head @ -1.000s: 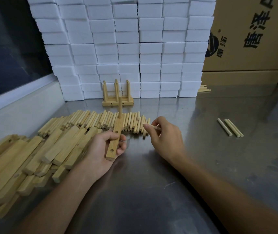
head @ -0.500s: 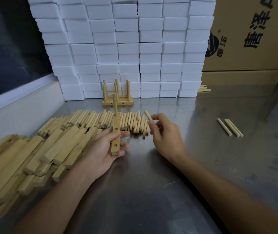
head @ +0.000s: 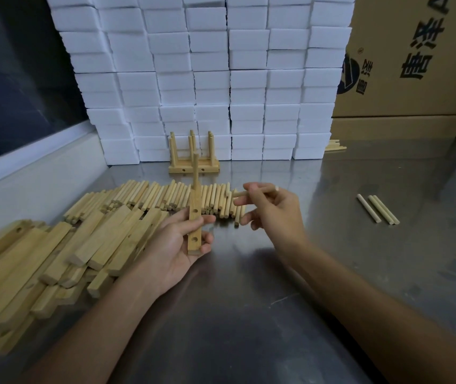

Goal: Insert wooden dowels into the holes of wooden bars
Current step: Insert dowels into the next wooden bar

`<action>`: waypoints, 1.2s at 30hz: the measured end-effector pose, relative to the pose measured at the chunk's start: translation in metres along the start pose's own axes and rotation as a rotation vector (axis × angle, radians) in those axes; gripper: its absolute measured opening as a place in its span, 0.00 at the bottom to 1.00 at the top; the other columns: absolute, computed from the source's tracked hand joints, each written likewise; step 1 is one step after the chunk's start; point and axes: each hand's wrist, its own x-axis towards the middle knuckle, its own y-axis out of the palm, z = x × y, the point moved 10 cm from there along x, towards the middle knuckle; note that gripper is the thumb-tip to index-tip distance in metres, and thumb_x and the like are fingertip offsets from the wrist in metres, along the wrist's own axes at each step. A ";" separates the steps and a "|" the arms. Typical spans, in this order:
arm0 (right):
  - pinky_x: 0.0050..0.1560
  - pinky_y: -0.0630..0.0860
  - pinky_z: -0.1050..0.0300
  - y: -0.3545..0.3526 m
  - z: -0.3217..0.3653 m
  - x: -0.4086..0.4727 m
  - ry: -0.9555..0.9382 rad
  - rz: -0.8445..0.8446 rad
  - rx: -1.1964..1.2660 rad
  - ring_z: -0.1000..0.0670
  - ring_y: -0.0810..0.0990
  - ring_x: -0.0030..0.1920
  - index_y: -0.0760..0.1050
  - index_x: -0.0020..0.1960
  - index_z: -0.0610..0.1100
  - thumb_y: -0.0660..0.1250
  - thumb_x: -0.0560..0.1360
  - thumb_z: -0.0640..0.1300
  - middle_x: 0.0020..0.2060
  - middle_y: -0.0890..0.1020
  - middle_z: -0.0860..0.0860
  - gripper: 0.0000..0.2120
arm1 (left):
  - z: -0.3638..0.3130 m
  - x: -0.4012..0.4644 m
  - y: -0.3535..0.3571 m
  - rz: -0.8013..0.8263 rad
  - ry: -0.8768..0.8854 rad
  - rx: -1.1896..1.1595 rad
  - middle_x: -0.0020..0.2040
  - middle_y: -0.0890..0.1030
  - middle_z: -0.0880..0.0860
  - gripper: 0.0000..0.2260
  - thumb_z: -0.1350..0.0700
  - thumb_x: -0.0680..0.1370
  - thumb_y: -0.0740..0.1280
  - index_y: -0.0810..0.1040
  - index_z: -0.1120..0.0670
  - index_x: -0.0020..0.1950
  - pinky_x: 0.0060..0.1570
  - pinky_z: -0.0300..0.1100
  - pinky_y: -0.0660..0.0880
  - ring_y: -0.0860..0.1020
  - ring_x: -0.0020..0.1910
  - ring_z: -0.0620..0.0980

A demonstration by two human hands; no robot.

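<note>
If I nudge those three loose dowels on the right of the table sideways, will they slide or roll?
The three loose dowels look round and smooth, and the steel table is glossy, so they would probably roll rather than slide. Lying side by side, they would likely scatter apart. They look thin and stiff, so probably light and unlikely to bend.

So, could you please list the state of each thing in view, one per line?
Left hand: grips the bar.
Bar: held upright, one dowel standing in its top hole, two holes empty.
Right hand: pinches a loose dowel.
Loose dowel: held level, not yet inserted.
Dowel pile: lying on the table.
Bar pile: lying stacked.
Finished rack: standing, dowels upright.
Three dowels: lying apart.
</note>
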 end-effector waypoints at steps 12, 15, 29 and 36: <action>0.33 0.69 0.60 0.038 -0.012 -0.010 0.129 0.211 -0.015 0.54 0.76 0.29 0.78 0.52 0.31 0.62 0.81 0.45 0.35 0.81 0.46 0.16 | 0.009 -0.001 0.015 0.118 -0.010 0.039 0.46 0.83 0.56 0.15 0.68 0.80 0.58 0.83 0.58 0.56 0.29 0.38 0.72 0.75 0.31 0.48; 0.30 0.69 0.62 0.038 -0.001 -0.007 0.011 0.212 -0.146 0.55 0.76 0.28 0.77 0.49 0.28 0.62 0.82 0.43 0.34 0.80 0.46 0.16 | 0.009 -0.002 0.016 0.108 -0.019 0.034 0.46 0.81 0.57 0.14 0.69 0.80 0.58 0.81 0.60 0.58 0.28 0.38 0.72 0.74 0.30 0.48; 0.46 0.78 0.46 0.073 0.038 -0.006 -0.408 0.272 -0.746 0.47 0.81 0.39 0.80 0.47 0.39 0.66 0.80 0.47 0.37 0.83 0.48 0.11 | 0.009 -0.003 0.017 0.056 -0.026 0.056 0.35 0.78 0.53 0.12 0.70 0.81 0.57 0.76 0.63 0.60 0.28 0.37 0.70 0.72 0.30 0.48; 0.37 0.77 0.46 0.061 0.032 -0.006 -0.443 0.084 -0.592 0.47 0.80 0.32 0.77 0.36 0.38 0.72 0.75 0.49 0.29 0.81 0.47 0.16 | 0.010 -0.004 0.019 0.078 -0.037 0.078 0.36 0.78 0.54 0.10 0.69 0.81 0.57 0.76 0.64 0.58 0.27 0.37 0.70 0.72 0.30 0.48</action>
